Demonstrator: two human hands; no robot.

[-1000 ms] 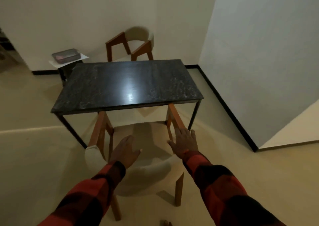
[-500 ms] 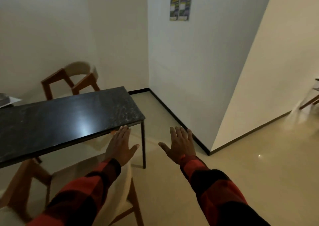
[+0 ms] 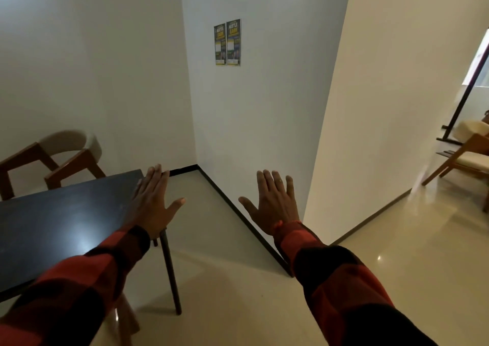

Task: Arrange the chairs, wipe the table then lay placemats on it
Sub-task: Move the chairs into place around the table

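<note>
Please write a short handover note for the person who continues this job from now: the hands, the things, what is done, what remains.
Left hand: open, flat, over the table corner; contact unclear. No grip.
Right hand: open, in the air, no grip.
One chair stands behind the table by the wall. Another chair is far right, through the doorway.
No cloth or placemats in view.
Table top is bare; wiping cannot be judged.
Left: remaining chairs, wipe, lay placemats.

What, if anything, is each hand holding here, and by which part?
Nothing is held. The left hand is spread flat in front of the dark table; the right hand is spread open over the floor.
</note>
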